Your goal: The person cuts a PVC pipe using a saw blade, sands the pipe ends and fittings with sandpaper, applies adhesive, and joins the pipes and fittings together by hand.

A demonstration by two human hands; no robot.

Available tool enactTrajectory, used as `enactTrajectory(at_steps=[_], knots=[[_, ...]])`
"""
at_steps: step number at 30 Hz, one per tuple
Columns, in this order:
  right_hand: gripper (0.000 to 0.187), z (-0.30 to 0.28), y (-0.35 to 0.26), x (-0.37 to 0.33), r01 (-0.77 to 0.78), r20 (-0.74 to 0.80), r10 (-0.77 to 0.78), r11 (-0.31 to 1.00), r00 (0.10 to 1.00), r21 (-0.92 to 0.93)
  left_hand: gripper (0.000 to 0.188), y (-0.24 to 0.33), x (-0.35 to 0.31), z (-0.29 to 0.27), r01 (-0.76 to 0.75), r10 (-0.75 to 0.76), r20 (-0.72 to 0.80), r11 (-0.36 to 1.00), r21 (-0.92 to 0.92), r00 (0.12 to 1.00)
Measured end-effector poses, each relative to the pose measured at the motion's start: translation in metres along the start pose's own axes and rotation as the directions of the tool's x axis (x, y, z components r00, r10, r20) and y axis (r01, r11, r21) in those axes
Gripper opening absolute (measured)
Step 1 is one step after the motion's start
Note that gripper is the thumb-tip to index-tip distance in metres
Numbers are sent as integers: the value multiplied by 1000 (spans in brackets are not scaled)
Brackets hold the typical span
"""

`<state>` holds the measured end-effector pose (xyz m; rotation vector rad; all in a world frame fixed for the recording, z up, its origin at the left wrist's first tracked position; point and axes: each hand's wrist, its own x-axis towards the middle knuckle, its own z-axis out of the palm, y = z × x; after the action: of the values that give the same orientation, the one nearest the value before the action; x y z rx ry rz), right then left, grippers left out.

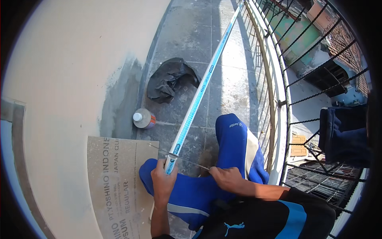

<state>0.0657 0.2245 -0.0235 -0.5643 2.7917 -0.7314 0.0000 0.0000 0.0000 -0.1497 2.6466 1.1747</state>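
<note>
A long white pipe [195, 105] with a blue printed band slants from my lap toward the far end of the walkway. My left hand [162, 179] is closed around it near its near end. Just beyond those fingers, a thin saw blade [191, 162] lies across the pipe, its far tip sticking out on the left side. My right hand [229, 179] grips the other end of the blade, to the right of the pipe. My legs in blue trousers [195, 189] are bent beneath the work, with one knee on either side of the pipe.
A crumpled black plastic bag [169, 81] and a bottle with a white cap [144, 118] are on the tiled floor, left of the pipe. A brown printed board [123, 191] rests by the wall [79, 59]. Along the right runs a metal railing [284, 79], with dark blue cloth [345, 137] hung there.
</note>
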Motion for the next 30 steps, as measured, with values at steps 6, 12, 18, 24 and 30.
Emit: enactTrajectory(at_steps=[6, 12, 18, 24, 30], knots=[[13, -17, 20, -15, 89, -37, -90, 995, 995, -50, 32, 0, 0, 15, -204, 306, -264, 914, 352, 915], [12, -21, -2, -13, 130, -184, -112, 987, 977, 94, 35, -16, 5, 6, -49, 200, -302, 896, 442, 932], [7, -28, 13, 26, 9, -373, 64, 982, 926, 191, 33, -20, 16, 1, 349, -277, 246, 877, -331, 929], [10, -8, 17, 27, 7, -279, 45, 983, 959, 184, 40, -37, 21, 8, 716, -257, 710, 512, -475, 655], [15, 19, 18, 43, -87, -27, 97, 967, 995, 241, 47, -46, 34, 9, 684, -285, 732, 654, -324, 619]])
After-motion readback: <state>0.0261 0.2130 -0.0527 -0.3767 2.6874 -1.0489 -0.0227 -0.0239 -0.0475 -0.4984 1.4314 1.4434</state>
